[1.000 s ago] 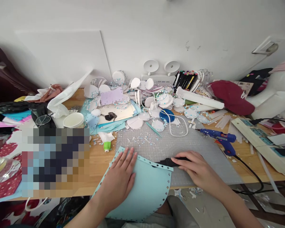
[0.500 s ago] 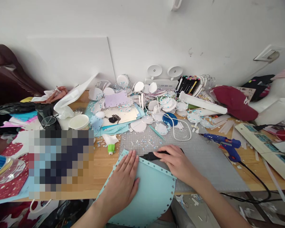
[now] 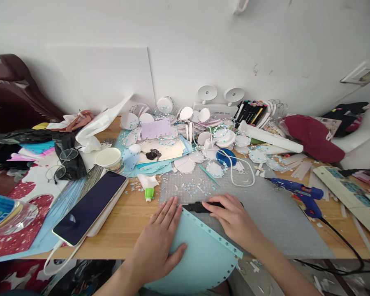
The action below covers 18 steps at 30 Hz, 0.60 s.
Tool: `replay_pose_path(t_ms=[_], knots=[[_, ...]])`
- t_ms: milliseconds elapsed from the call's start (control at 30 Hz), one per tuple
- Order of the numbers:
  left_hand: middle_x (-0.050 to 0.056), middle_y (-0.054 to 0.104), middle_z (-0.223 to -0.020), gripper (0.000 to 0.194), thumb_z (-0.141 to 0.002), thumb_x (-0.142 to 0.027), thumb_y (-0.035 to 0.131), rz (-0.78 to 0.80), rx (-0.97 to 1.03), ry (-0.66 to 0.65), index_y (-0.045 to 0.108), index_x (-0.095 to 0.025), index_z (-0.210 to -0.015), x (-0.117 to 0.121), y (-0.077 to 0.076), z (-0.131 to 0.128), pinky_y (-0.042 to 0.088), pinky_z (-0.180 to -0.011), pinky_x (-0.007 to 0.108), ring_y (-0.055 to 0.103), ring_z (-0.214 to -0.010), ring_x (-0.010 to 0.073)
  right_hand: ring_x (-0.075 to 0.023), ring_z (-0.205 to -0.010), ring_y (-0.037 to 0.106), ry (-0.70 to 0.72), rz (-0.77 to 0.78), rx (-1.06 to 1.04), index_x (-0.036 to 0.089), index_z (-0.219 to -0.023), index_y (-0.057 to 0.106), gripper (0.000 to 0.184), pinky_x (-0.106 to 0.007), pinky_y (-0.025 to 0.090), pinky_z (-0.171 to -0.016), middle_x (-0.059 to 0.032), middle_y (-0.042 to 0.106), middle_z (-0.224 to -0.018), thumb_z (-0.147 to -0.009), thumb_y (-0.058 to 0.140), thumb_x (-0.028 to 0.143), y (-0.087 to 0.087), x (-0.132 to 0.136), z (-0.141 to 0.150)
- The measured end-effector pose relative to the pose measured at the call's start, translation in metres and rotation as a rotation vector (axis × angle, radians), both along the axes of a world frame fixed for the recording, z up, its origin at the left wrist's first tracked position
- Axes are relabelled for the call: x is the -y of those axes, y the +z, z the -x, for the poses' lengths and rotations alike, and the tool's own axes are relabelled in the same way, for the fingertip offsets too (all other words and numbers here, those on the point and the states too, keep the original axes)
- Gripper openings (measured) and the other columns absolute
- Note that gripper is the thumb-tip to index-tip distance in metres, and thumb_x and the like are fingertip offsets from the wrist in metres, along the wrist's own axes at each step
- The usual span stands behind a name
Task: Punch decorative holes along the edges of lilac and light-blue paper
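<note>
A light blue paper sheet (image 3: pixel 200 255) with star-shaped holes punched along its edges hangs partly over the table's front edge. My left hand (image 3: pixel 160 236) lies flat on it, fingers stretched out and covering its upper left part. A narrow band with stars runs down the sheet's upper right side. In my right hand (image 3: pixel 234 218) is a black utility knife (image 3: pixel 197 206), lying low over the grey cutting mat (image 3: pixel 265 213). Its dark blade end points left, close to the sheet's top corner beside my left fingertips. Whether the blade touches the paper I cannot tell.
A blue glue gun (image 3: pixel 299 191) and a power strip (image 3: pixel 348 197) lie on the right. To the left are a phone (image 3: pixel 89 209), a paper cup (image 3: pixel 108 159) and a plastic bottle (image 3: pixel 9 213). Behind the mat pile white discs, papers and markers (image 3: pixel 251 113). Paper scraps litter the mat.
The blue sheet has turned clockwise, its right corner now lower and farther right. My left hand stays flat on it, and my right hand still grips the knife. The view has shifted slightly.
</note>
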<state>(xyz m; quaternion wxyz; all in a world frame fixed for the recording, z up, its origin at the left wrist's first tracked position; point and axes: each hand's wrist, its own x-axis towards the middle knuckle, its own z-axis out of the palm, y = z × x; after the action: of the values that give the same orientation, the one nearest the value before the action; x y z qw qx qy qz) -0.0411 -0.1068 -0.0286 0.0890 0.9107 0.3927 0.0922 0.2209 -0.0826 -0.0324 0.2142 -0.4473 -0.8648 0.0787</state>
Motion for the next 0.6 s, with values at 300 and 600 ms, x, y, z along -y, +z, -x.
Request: replay_pose_path(t_ms=[300, 600], knots=[[0.013, 0.011, -0.155, 0.074, -0.091, -0.039, 0.044, -0.018, 0.018, 0.000, 0.008, -0.009, -0.148, 0.002, 0.000, 0.002, 0.021, -0.115, 0.043, 0.014, -0.142, 0.0284, -0.0235, -0.094, 0.058, -0.030, -0.071, -0.055, 0.027, -0.118, 0.062, 0.037, -0.041, 0.048, -0.078, -0.0085, 0.063, -0.103, -0.089, 0.046, 0.009, -0.006, -0.015, 0.026], [0.011, 0.012, -0.155, 0.072, -0.090, -0.036, 0.044, -0.009, 0.019, -0.002, 0.010, -0.010, -0.148, 0.003, 0.001, 0.001, 0.021, -0.116, 0.043, 0.012, -0.142, 0.0267, -0.0241, -0.096, 0.058, -0.134, -0.103, -0.145, 0.026, -0.121, 0.058, 0.033, -0.042, 0.047, -0.084, -0.0085, 0.063, -0.104, -0.092, 0.046, 0.015, -0.013, -0.014, 0.030]])
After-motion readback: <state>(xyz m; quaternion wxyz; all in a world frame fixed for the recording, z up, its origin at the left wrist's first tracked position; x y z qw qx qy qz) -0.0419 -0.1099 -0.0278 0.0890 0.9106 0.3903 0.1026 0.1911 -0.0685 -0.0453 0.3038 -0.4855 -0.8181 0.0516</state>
